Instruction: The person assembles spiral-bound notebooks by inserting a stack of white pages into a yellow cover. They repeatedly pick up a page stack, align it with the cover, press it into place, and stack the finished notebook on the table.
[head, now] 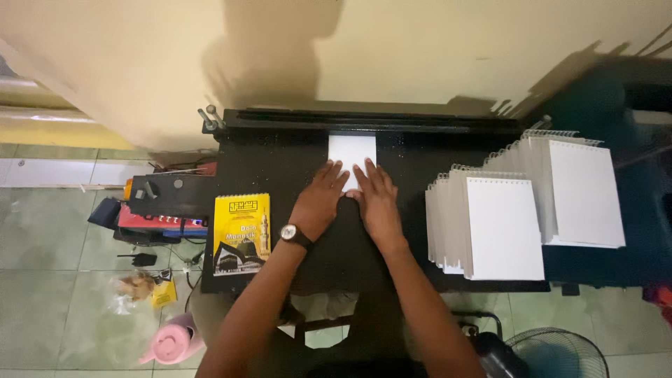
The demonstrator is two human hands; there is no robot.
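left hand [318, 199]: lying flat, fingers spread, covering the paper's [352, 152] near edge
right hand [378, 199]: doing the same
bench [280, 161]: near edge hiding behind arms

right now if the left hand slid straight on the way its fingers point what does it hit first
The left hand points up across the white paper stack it presses. Past that, it would probably meet the black bar of the machine first, though depth is hard to judge.

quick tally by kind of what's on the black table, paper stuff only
white paper block under both hands: 1
yellow spiral booklet: 1
stacks of white spiral notepads: 2, near stack, far stack
total: 4
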